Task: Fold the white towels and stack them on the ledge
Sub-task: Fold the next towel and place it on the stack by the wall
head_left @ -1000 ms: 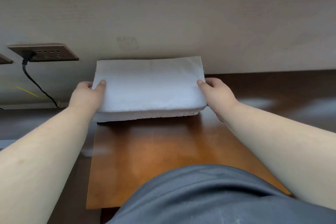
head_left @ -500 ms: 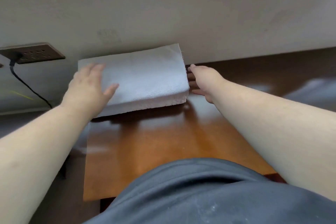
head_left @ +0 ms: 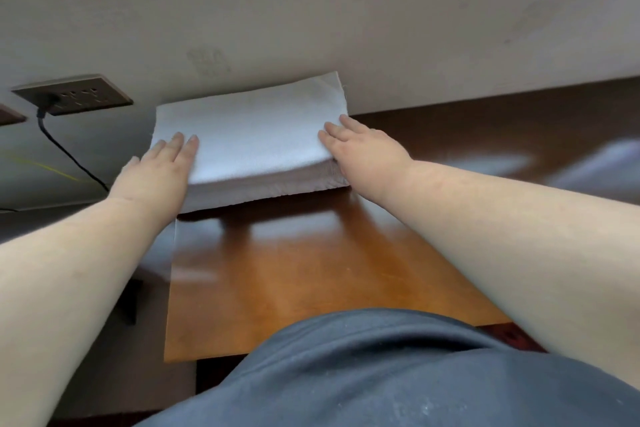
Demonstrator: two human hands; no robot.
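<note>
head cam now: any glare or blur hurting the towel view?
Head view: window glare streaks the glossy wooden ledge, strongest far right; towel stack reads sharp, its shadow falling toward the camera; left hand and right hand clear; wide-angle tilts the wall.

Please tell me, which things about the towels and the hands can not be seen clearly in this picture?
- Head view: how many towels are in the white towel stack; its front edge layers blur together.
- The stack's left front corner, covered by the left hand.
- Its right front corner, covered by the right hand.
- The palms, pressed face down.
- The wooden ledge near edge, hidden by the grey clothing.
</note>
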